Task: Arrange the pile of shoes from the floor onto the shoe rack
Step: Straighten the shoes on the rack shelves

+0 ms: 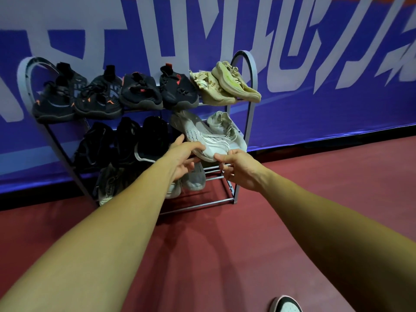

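Observation:
A grey metal shoe rack (251, 104) with three shelves stands against the blue wall. Its top shelf carries several black sneakers (99, 97) and a beige pair (227, 86) at the right end. On the middle shelf are black shoes (126, 143), a white sneaker (227, 129) at the right, and a second white sneaker (200, 136) tilted beside it. My left hand (182, 156) grips that tilted sneaker's near left side. My right hand (238, 165) pinches its toe end. Grey and white shoes (193, 179) sit on the bottom shelf, partly hidden by my arms.
The blue banner wall (315, 97) with large white letters runs behind the rack. Red floor (225, 255) stretches in front and to the right. The toe of a black-and-white shoe (286, 304) shows at the bottom edge.

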Demonstrator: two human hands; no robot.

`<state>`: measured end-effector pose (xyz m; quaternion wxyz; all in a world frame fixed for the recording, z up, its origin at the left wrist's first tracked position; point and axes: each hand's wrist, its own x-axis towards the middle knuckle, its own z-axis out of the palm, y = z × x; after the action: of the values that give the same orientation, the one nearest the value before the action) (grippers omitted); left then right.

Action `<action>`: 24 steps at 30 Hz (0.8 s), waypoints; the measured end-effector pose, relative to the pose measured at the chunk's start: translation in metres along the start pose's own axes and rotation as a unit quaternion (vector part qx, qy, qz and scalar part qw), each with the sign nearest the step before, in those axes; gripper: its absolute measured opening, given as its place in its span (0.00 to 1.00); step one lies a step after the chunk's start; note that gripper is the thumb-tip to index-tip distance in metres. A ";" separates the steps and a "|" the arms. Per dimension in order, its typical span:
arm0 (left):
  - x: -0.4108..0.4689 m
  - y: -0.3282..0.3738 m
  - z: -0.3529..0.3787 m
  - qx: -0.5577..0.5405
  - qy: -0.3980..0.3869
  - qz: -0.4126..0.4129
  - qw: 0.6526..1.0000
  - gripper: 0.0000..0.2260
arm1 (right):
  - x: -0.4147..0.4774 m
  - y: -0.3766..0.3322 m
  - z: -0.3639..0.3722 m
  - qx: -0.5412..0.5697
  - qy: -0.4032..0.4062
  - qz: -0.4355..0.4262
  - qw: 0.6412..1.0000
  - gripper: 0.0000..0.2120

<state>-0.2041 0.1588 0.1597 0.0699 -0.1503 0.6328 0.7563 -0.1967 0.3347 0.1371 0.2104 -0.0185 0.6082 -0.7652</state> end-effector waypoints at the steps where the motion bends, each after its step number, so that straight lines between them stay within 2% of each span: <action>1: 0.002 0.001 0.003 -0.016 0.017 0.005 1.000 0.35 | 0.003 -0.002 -0.001 0.010 0.001 -0.010 1.000 0.20; 4: 0.006 0.002 0.015 -0.058 0.041 0.012 0.997 0.10 | 0.014 -0.010 0.000 0.026 0.027 -0.024 0.999 0.11; 5: 0.008 0.000 0.018 -0.060 0.036 0.012 0.997 0.08 | 0.017 -0.011 -0.001 0.031 0.040 -0.022 0.998 0.12; 8: 0.009 -0.002 0.021 -0.013 0.003 0.015 1.000 0.11 | 0.021 -0.011 0.001 0.036 0.048 -0.018 0.998 0.09; 10: 0.007 -0.002 0.023 -0.003 -0.017 0.009 1.000 0.17 | 0.022 -0.009 0.003 0.039 0.050 -0.019 0.998 0.15; 13: 0.009 -0.002 0.026 0.004 0.002 0.012 1.000 0.23 | 0.024 -0.007 0.005 0.061 0.078 -0.029 0.995 0.21; 16: 0.015 -0.003 0.029 -0.029 0.020 0.008 0.999 0.13 | 0.024 -0.009 0.004 0.071 0.112 -0.026 0.991 0.12; 19: 0.019 -0.005 0.032 -0.031 0.036 0.000 0.999 0.09 | 0.026 -0.004 -0.001 0.054 0.223 -0.004 0.973 0.09; 22: 0.021 -0.006 0.036 -0.013 0.032 0.003 0.999 0.07 | 0.031 0.004 -0.007 0.018 0.322 0.016 0.946 0.09; 24: 0.023 -0.006 0.038 -0.005 0.029 0.012 0.999 0.11 | 0.034 0.009 -0.008 0.017 0.351 0.029 0.936 0.10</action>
<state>-0.2294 0.1955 0.1526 0.0420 -0.1652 0.6328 0.7553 -0.2274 0.3293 0.1189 0.0062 0.2728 0.6304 -0.7267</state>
